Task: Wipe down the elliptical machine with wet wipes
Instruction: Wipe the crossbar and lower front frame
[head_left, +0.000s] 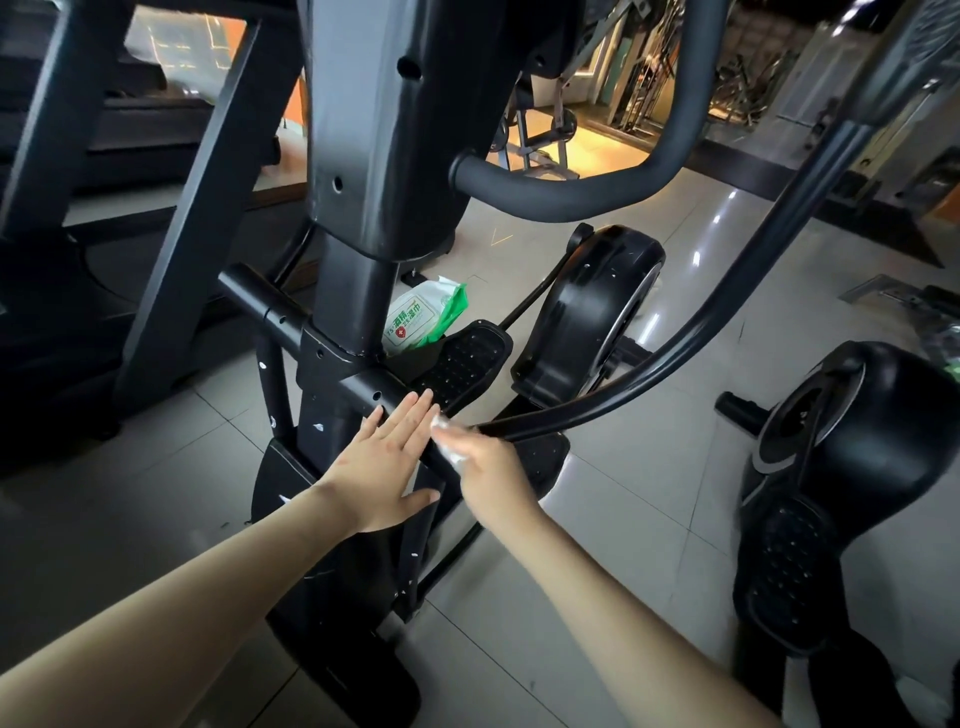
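One wet wipe (448, 441) is pressed to the elliptical's crossbar (358, 387) by the blurred right hand (491, 475), seemingly gripped; the left hand (382, 470) is laid flat alongside, fingers straight.

Soft plastic wet-wipes pack (423, 317): just right of black metal column (358, 306).
Black studded pedal (467, 358): right of column, before pack.

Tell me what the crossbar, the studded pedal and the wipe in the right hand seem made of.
Crossbar: likely painted metal tube, semi-gloss black, with drilled holes and a soft sheen.
Pedal: looks like moulded plastic, matte, with a studded grip pattern.
Wipe, gripped by the right hand: thin white sheet, probably damp nonwoven; blurred.
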